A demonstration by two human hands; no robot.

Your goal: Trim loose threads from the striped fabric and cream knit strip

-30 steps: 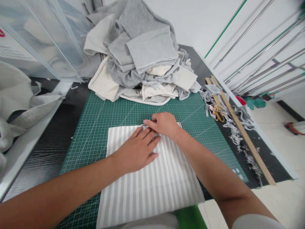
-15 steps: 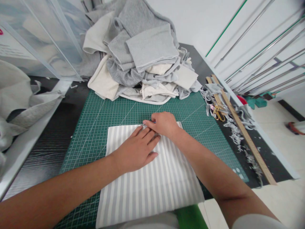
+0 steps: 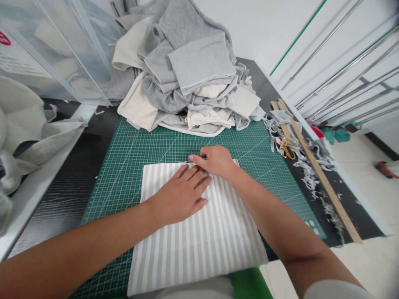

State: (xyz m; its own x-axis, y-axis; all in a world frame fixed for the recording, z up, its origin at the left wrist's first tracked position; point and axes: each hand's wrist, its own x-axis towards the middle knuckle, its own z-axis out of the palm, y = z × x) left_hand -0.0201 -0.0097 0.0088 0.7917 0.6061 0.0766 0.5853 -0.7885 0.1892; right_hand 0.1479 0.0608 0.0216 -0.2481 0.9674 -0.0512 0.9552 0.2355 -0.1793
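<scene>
Striped grey-and-white fabric (image 3: 199,245) lies flat, its near end hanging over the table's front edge. My left hand (image 3: 181,197) rests palm down on its upper part, fingers spread. At the fabric's far edge, my right hand (image 3: 216,160) is closed around a slim tool with a thin metal tip (image 3: 187,161). Most of that tool is hidden inside the fist, so its exact kind cannot be made out. The tip lies along the far edge, just beyond my left fingertips. Under the fabric is a green gridded cutting mat (image 3: 124,166).
A heap of grey and cream cloth pieces (image 3: 199,62) covers the mat's far end. To the right lie wooden rulers (image 3: 324,178), gold-handled scissors (image 3: 286,148) and thread scraps (image 3: 308,176). Pale cloth (image 3: 21,112) and a clear plastic bin (image 3: 75,54) stand left.
Both hands keep nearly the same places on the fabric. The right fist has turned slightly, and less of the tool shows. The whole view has shifted a little.
</scene>
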